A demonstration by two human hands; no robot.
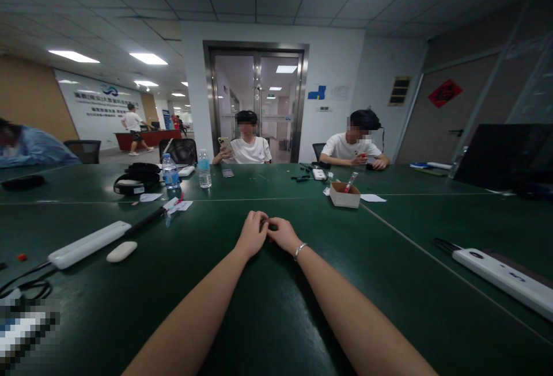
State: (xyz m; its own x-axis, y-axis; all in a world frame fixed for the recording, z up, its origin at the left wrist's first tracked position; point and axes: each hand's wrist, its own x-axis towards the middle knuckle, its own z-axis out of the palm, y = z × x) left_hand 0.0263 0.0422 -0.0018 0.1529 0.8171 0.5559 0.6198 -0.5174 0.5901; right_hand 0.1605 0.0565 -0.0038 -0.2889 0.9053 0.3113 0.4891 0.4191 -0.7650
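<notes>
Both my arms reach forward over a dark green table (276, 307). My left hand (252, 233) and my right hand (283, 234) meet at the table's middle, fingertips pinched together around a small dark object (265, 225) that is too small to identify. A bracelet sits on my right wrist (299, 250).
A white power strip (88, 243) and a white oval case (121, 251) lie at left, another power strip (503, 275) at right. Two water bottles (204, 169), headphones (129, 186) and a small cardboard box (344, 194) stand farther back. Two people sit across the table.
</notes>
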